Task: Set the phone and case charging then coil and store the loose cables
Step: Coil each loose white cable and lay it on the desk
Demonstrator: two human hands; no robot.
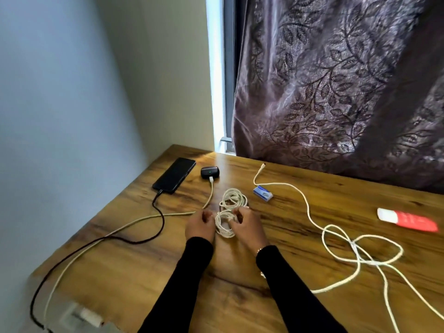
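Surface: we see a wooden surface (300,212) set in a corner, with a patterned curtain (336,80) hanging behind it.
Phone: the phone (175,175) lies face up at the far left, a black cable (158,233) plugged into its near end and running off toward the near left edge.
Case: the dark earbud case (209,172) sits just beside the phone on its right, a green light showing, with a white cable (134,222) plugged into its front.
Coiled cable: we see 1 white cable coil (228,212) bunched in loops near the middle of the surface, in front of the case.
Left hand: our left hand (200,228) has curled fingers pinching the left side of the coil.
Right hand: our right hand (247,227) grips the coil's right side, fingers bent around the loops.
Loose cable: 1 more white cable (336,230) sprawls in open loops across the right side, its plug end lying near the curtain.
Small box: a blue and white box (263,193) lies beside that cable.
Red packet: a red and white packet (407,219) lies at the far right.
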